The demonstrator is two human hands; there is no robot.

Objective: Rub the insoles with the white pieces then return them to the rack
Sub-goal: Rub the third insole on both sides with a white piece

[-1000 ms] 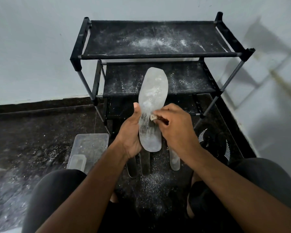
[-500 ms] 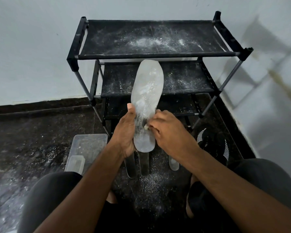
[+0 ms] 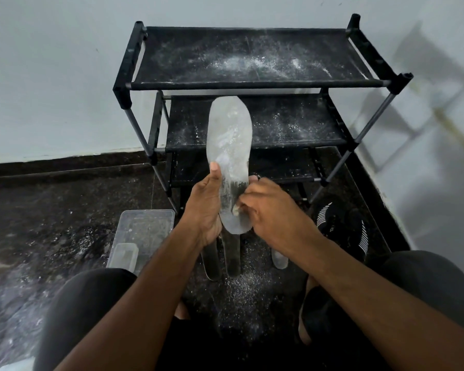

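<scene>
One insole (image 3: pixel 229 145) held up, three insoles (image 3: pixel 232 254) on floor, two hands

1. No legible text, label, brand or number anywhere in view.
2. Black shoe (image 3: pixel 340 228) on floor, right of rack: white stripes, plus a small pale mark, too small and blurred to read.

Dark speckled floor (image 3: pixel 51 210): rack (image 3: pixel 252 84), clear tub (image 3: pixel 145 231), insoles (image 3: pixel 232 255), powder.
</scene>
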